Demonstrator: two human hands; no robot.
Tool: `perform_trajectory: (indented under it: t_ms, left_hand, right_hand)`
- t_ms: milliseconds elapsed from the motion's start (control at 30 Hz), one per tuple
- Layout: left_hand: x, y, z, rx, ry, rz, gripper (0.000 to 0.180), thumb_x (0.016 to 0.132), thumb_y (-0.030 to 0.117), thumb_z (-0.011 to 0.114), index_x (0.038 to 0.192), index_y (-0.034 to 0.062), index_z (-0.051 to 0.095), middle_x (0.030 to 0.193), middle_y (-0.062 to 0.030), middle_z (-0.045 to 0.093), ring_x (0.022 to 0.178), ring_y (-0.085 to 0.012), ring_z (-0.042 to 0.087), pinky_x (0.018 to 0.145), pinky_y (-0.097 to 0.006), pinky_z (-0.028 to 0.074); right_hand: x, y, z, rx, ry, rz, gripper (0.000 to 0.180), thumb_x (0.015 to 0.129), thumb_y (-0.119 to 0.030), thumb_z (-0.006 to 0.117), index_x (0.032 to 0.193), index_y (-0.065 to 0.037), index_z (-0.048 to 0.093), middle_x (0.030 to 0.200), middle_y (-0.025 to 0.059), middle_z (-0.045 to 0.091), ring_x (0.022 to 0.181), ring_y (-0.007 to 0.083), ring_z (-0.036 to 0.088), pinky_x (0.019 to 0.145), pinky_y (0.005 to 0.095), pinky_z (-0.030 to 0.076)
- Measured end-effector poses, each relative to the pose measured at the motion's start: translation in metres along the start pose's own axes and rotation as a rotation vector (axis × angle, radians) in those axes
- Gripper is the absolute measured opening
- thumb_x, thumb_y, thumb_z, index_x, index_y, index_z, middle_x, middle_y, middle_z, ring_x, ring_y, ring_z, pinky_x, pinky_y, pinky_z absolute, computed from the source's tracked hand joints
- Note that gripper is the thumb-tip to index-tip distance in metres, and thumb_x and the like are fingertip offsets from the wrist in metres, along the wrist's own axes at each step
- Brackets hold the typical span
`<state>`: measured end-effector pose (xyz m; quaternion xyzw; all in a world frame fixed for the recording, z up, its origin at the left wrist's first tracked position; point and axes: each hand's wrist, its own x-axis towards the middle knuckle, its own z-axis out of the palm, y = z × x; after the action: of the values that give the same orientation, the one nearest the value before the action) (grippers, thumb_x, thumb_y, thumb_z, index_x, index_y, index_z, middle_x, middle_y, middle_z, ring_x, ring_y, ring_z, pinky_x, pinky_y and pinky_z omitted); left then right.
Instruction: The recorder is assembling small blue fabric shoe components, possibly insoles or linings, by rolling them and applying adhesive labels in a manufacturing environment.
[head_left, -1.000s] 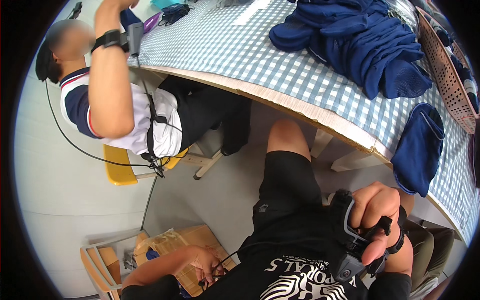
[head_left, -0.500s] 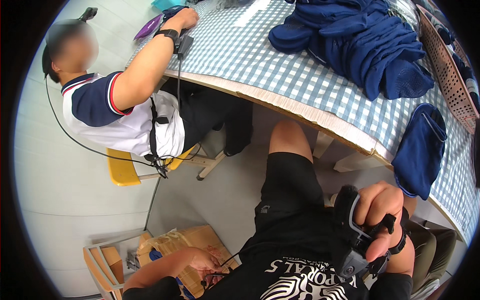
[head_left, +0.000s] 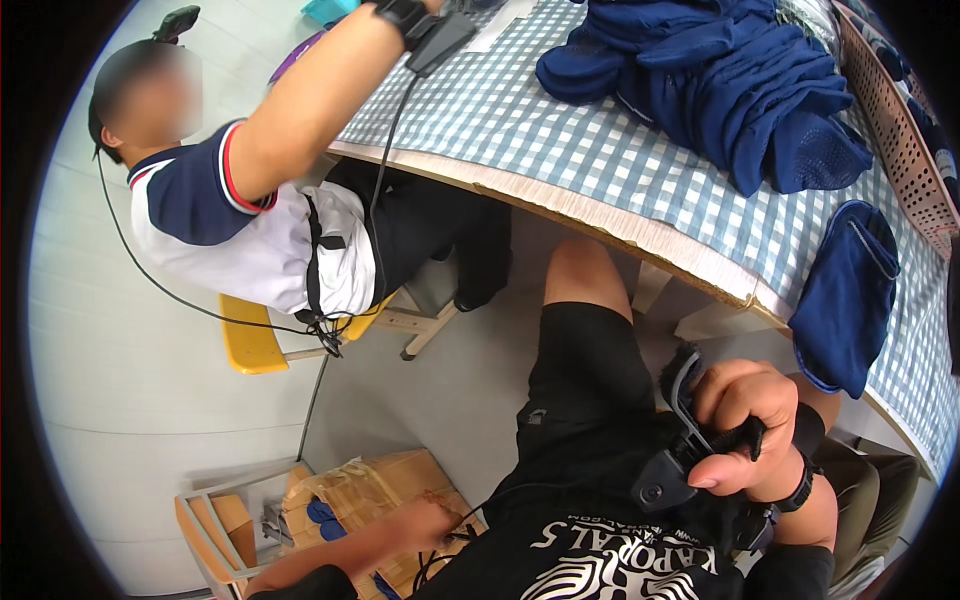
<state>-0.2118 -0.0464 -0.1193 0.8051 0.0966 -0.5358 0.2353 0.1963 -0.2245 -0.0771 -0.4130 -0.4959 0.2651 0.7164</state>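
My right hand (head_left: 745, 405) is wrapped round a black head strap with a camera (head_left: 665, 482), held before my chest. The strap's curved, padded band (head_left: 683, 388) rises past the fingers, and the round lens sits on a dark housing below. At the lower left, my left hand (head_left: 428, 522) is smeared by motion beside black cables (head_left: 445, 560); whether it grips one cannot be told. A folded dark blue fabric piece (head_left: 848, 300) lies on the table edge beyond my right hand.
The table (head_left: 480, 120) wears a checked cloth and bears a heap of blue fabric pieces (head_left: 700, 90) and a pink perforated basket (head_left: 895, 120). A co-worker (head_left: 250, 220) sits at the left on a yellow chair (head_left: 250, 335). A cardboard box (head_left: 385, 490) stands below.
My right hand has tilted the head strap and camera, shifting it slightly left. My left hand has moved right and blurred. The co-worker's arm has reached farther right over the table.
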Motion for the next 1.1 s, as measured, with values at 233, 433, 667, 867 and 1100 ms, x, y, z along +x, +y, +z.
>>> perform_trajectory:
  t_ms: [233, 433, 667, 867, 1100]
  left_hand:
    - [0.009, -0.037, 0.048, -1.312, -0.240, 0.336, 0.030, 0.096, 0.008, 0.063, 0.125, 0.0032, 0.055, 0.096, -0.0046, 0.069, 0.092, -0.0224, 0.070, 0.082, -0.034, 0.056]
    - [0.030, -0.072, 0.072, -1.416, -0.597, 0.147, 0.036, 0.098, 0.004, 0.061, 0.130, 0.0035, 0.046, 0.108, -0.0074, 0.060, 0.090, -0.0148, 0.063, 0.082, -0.027, 0.052]
    - [0.032, -0.061, 0.083, -1.529, -0.531, 0.145, 0.059, 0.088, -0.002, 0.066, 0.141, 0.0034, 0.041, 0.108, -0.0072, 0.061, 0.097, -0.0155, 0.058, 0.084, -0.028, 0.047]
    - [0.019, -0.041, 0.064, -1.582, -0.431, 0.104, 0.073, 0.082, -0.006, 0.066, 0.148, 0.0044, 0.036, 0.122, -0.0103, 0.058, 0.110, -0.0167, 0.057, 0.094, -0.030, 0.048]
    - [0.027, -0.050, 0.081, -1.599, -0.541, 0.186, 0.062, 0.080, -0.001, 0.070, 0.138, 0.0018, 0.047, 0.120, -0.0055, 0.059, 0.109, -0.0142, 0.054, 0.094, -0.029, 0.045]
  right_hand:
    - [-0.002, 0.004, 0.000, -0.026, -0.036, 0.046, 0.054, 0.061, -0.016, 0.097, 0.061, -0.008, 0.044, 0.062, 0.0084, 0.053, 0.052, 0.0173, 0.050, 0.047, 0.0266, 0.036]
    - [-0.005, 0.006, 0.001, -0.056, -0.024, 0.037, 0.055, 0.061, -0.017, 0.098, 0.061, -0.008, 0.044, 0.061, 0.0079, 0.053, 0.052, 0.0175, 0.049, 0.047, 0.0269, 0.035]
    - [-0.005, 0.013, 0.002, -0.050, -0.019, 0.041, 0.055, 0.061, -0.018, 0.098, 0.062, -0.008, 0.044, 0.061, 0.0079, 0.052, 0.053, 0.0174, 0.049, 0.047, 0.0265, 0.035]
    - [-0.001, 0.014, 0.008, -0.107, 0.005, 0.056, 0.052, 0.063, -0.019, 0.096, 0.064, -0.008, 0.045, 0.063, 0.0079, 0.053, 0.054, 0.0162, 0.049, 0.048, 0.0266, 0.035]
    - [0.008, 0.013, 0.027, -0.007, 0.288, 0.083, 0.045, 0.073, -0.023, 0.090, 0.067, -0.008, 0.048, 0.070, 0.0059, 0.056, 0.060, 0.0144, 0.047, 0.057, 0.0279, 0.037]
